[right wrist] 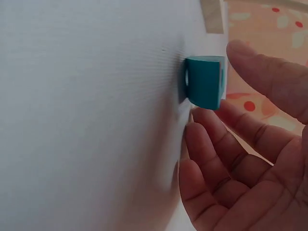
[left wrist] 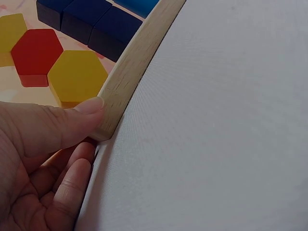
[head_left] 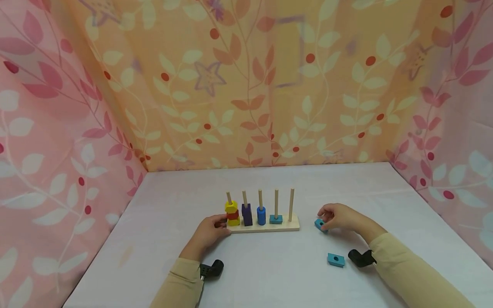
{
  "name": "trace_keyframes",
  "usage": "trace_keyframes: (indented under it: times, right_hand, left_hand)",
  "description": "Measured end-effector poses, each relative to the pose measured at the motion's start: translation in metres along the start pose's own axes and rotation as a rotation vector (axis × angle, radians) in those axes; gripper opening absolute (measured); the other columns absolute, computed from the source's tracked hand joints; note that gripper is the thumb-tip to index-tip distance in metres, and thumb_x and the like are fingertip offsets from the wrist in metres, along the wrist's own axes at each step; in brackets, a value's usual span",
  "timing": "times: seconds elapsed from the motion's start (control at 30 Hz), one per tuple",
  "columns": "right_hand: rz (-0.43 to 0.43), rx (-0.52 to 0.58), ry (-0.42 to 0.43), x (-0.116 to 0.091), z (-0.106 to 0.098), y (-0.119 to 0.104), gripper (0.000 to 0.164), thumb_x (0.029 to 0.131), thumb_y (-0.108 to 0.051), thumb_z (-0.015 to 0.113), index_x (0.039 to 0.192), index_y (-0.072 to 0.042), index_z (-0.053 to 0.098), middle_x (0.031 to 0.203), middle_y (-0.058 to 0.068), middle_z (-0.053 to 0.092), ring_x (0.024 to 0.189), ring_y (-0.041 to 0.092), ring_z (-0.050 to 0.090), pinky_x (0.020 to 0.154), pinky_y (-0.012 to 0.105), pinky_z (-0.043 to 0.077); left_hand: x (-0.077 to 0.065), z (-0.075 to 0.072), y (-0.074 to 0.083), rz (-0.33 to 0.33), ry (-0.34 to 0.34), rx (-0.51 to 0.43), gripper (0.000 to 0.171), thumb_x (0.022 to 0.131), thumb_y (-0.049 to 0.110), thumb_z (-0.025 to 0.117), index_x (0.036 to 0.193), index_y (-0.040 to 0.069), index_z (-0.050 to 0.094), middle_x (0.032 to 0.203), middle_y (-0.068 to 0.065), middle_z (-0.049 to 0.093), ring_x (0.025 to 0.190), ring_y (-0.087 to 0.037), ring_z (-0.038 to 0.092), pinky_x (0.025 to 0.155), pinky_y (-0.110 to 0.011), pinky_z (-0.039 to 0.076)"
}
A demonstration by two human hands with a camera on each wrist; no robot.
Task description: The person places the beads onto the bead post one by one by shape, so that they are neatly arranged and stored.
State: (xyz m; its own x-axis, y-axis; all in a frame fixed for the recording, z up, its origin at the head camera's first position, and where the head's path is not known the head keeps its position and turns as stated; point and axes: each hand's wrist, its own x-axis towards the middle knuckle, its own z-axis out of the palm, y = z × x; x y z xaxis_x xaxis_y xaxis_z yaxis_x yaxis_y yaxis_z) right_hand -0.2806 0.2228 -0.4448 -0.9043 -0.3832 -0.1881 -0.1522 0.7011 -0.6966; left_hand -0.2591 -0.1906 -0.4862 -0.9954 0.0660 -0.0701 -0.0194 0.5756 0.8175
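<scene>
In the head view a wooden peg board (head_left: 265,229) with several upright pegs stands mid-table. My left hand (head_left: 209,233) holds its left end, the thumb lying on the wood beside a yellow hexagonal block (left wrist: 77,77). Above that yellow block on the first peg are a red block (left wrist: 36,50) and another yellow one. Dark blue blocks (head_left: 247,214), a blue cylinder stack (head_left: 261,216) and a teal block (head_left: 275,220) sit on further pegs. My right hand (head_left: 339,218) is at a loose teal block (right wrist: 204,82), thumb apart from it, fingertips close beside it.
A second loose teal block (head_left: 336,259) with a hole lies nearer the front, left of the right wrist's black camera (head_left: 361,258). The rightmost peg (head_left: 291,205) carries no block. Patterned curtains (head_left: 246,85) border the white table (head_left: 185,188) at the back and sides.
</scene>
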Motion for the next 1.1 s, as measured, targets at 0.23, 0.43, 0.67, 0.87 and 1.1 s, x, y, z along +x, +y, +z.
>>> trace_keyframes:
  times: [0.23,0.43,0.67,0.87,1.1]
  right_hand:
    - [0.024,-0.042,0.002,-0.002,0.004,0.000,0.024,0.070,-0.005,0.076,0.090,-0.007,0.061,0.078,0.002,0.055,0.072,0.017,0.048,0.064,0.031,0.043]
    - [0.063,-0.073,0.025,-0.003,0.004,0.000,0.017,0.075,-0.002,0.069,0.090,-0.007,0.063,0.080,0.002,0.056,0.073,0.018,0.049,0.062,0.030,0.044]
    - [0.053,-0.063,0.089,-0.004,-0.010,-0.016,0.016,0.077,-0.011,0.067,0.093,-0.009,0.063,0.086,0.003,0.056,0.074,0.018,0.049,0.060,0.030,0.041]
    - [-0.018,-0.037,0.115,-0.004,-0.027,-0.040,0.017,0.080,-0.016,0.068,0.095,-0.009,0.063,0.086,0.004,0.057,0.078,0.021,0.050,0.066,0.031,0.043]
    - [-0.116,-0.025,0.172,-0.003,-0.046,-0.075,0.017,0.082,-0.014,0.067,0.097,-0.006,0.062,0.082,0.005,0.057,0.076,0.021,0.050,0.067,0.031,0.044]
  left_hand:
    - [0.001,0.000,0.001,-0.013,-0.001,-0.005,0.052,0.073,0.012,0.076,0.122,0.009,0.059,0.099,-0.004,0.063,0.090,-0.018,0.055,0.088,-0.043,0.042]
    - [0.002,0.002,0.003,-0.037,-0.001,-0.004,0.053,0.073,0.015,0.076,0.123,0.010,0.058,0.104,-0.004,0.062,0.093,-0.018,0.054,0.090,-0.043,0.042]
    - [0.002,0.001,0.001,-0.017,-0.005,-0.022,0.053,0.073,0.012,0.076,0.122,0.009,0.059,0.099,-0.004,0.063,0.090,-0.018,0.054,0.087,-0.042,0.042]
    - [0.001,0.001,-0.002,-0.013,-0.005,-0.013,0.053,0.073,0.013,0.076,0.122,0.009,0.059,0.097,-0.003,0.062,0.089,-0.018,0.053,0.087,-0.042,0.042]
    - [0.001,0.002,-0.003,-0.019,-0.002,-0.005,0.052,0.073,0.013,0.076,0.122,0.010,0.059,0.096,-0.003,0.062,0.089,-0.018,0.053,0.086,-0.042,0.043]
